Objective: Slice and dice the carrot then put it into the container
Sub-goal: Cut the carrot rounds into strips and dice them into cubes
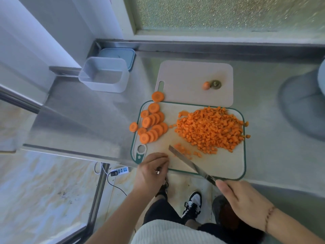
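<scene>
A large heap of diced carrot (211,129) covers the right half of the green-rimmed cutting board (219,166). Round carrot slices (152,124) lie overlapped on its left side, one slice (133,127) off the board on the counter. A few fresh dice (184,150) sit beside the knife (190,164), whose blade slants across the board's near part. My right hand (244,199) is shut on the knife's handle. My left hand (152,170) rests curled at the board's near left corner, holding nothing visible. The clear empty container (105,74) stands far left.
A second pale board (193,73) lies behind, carrying the carrot's end pieces (212,84). The container's blue-grey lid (117,53) lies behind the container. A grey round object (302,106) is at the right. The steel counter's edge runs just past my left hand.
</scene>
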Available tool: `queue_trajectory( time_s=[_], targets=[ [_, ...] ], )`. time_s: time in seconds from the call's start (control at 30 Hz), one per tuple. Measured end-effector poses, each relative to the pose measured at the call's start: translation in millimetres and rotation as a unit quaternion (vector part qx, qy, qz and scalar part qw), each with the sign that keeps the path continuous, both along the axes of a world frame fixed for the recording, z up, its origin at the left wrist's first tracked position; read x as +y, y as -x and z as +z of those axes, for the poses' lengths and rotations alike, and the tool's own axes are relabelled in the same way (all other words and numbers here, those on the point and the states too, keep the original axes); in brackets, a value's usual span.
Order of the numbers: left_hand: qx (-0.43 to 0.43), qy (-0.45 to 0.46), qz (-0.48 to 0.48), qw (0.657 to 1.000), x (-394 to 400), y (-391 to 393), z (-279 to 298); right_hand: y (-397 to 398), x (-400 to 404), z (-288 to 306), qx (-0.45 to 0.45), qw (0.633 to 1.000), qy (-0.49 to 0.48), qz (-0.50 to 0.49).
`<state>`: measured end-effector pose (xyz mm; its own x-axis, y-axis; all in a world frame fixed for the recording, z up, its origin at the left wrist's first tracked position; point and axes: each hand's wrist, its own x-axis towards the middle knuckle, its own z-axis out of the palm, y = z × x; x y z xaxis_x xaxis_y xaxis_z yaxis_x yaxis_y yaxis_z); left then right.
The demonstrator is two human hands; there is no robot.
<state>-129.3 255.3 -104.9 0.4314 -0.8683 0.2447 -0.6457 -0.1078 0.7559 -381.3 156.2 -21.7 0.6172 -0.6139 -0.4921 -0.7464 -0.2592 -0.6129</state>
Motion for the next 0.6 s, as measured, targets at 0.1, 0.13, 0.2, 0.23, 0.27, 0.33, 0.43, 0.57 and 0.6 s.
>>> queue_trajectory(
  time_s=[0.1,0.13,0.2,0.23,0.27,0.33,0.43,0.57,0.6],
  targets=[
    [0.002,-0.01,0.007,1.0,0.3,-14.6,8.7,-7.6,-2.4,-4.8,0.022,0.999,-0.012,0.027],
    [-0.011,-0.006,0.011,1.0,-2.2,-19.9,11.5,-9.9,-5.6,-6.8,0.032,0.999,-0.014,0.031],
    [-0.031,-0.001,0.019,0.999,-10.7,-32.4,16.3,-14.0,-13.1,-9.9,0.038,0.999,-0.02,0.028],
    [-0.039,0.002,0.016,0.999,-17.0,-38.7,18.9,-14.2,-17.0,-11.2,0.039,0.999,-0.014,0.017],
    [-0.048,0.007,0.008,0.999,-24.0,-45.2,20.8,-14.2,-21.9,-10.5,0.042,0.999,-0.006,-0.001],
    [-0.06,0.017,-0.016,0.998,-42.6,-57.9,26.7,-12.8,-34.3,-8.3,0.045,0.997,0.001,-0.057],
    [-0.098,-0.006,-0.032,0.995,-80.4,-80.8,33.5,-16.2,-45.3,0.4,0.065,0.994,-0.027,-0.087],
    [-0.097,-0.104,-0.006,0.99,-141.3,-118.8,36.7,-24.8,-41.1,6.5,0.066,0.989,-0.061,-0.118],
    [-0.089,-0.131,-0.01,0.987,-157.8,-126.5,37.6,-27.7,-40.9,8.6,0.059,0.987,-0.056,-0.138]
  ],
)
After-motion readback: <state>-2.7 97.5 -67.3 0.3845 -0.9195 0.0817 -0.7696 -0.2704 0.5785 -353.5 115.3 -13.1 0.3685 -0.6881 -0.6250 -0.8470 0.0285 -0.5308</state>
